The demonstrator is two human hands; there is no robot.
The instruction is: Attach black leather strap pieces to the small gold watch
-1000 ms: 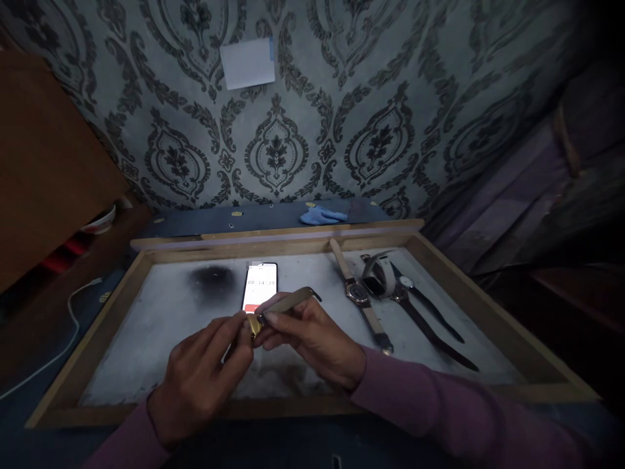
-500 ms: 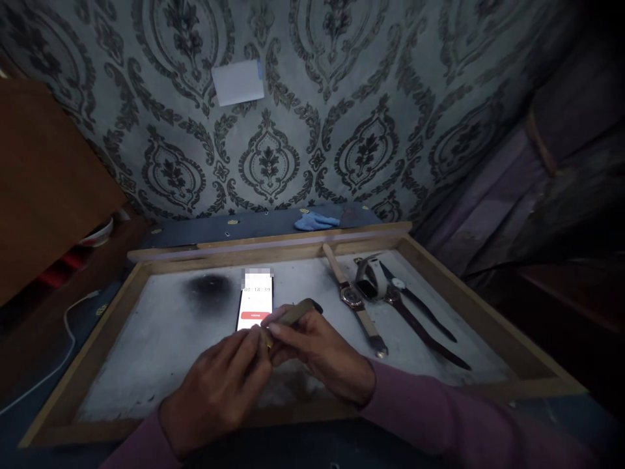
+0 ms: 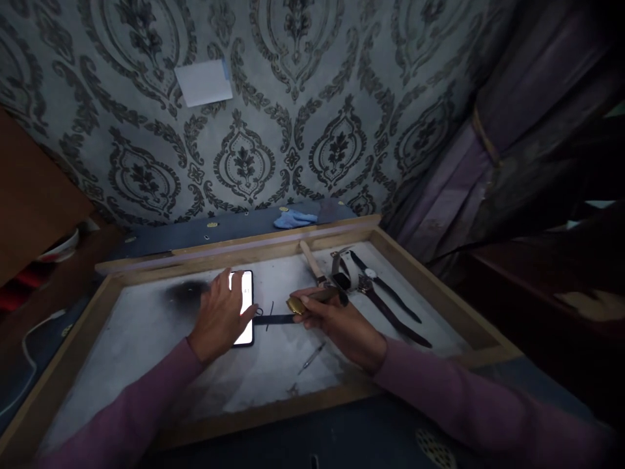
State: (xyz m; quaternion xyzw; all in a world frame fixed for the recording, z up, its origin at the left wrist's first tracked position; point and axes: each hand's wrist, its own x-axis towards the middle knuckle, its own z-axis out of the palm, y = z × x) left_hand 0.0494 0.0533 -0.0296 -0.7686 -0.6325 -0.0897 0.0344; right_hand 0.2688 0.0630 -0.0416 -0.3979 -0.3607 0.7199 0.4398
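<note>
The left hand (image 3: 221, 312) lies flat, fingers spread, on the lit phone (image 3: 243, 306) in the middle of the wooden tray (image 3: 439, 306), fingertips on the screen and gripping nothing; the right hand (image 3: 336, 322), just to the right, pinches the gold watch (image 3: 295, 305) between thumb and fingers, its tan strap running off to the far right and a dark strap (image 3: 274, 319) trailing left on the tray floor toward the phone. The step in hand looks like a pause in the strap work to tend the phone — a tap on the screen, by my reading. The next move would call for the left hand to come off the phone and back to the watch, perhaps by way of the thin tool (image 3: 311, 357) lying near the right wrist, with the right hand's pinch kept firm so the case does not twist. Three other watches (image 3: 361, 286) lie at the far right of the tray, apart from both hands. A second ago both hands met over the watch in front of the phone — now the left has gone to the phone, the dark strap lies out on the tray, and the view has swung right.
</note>
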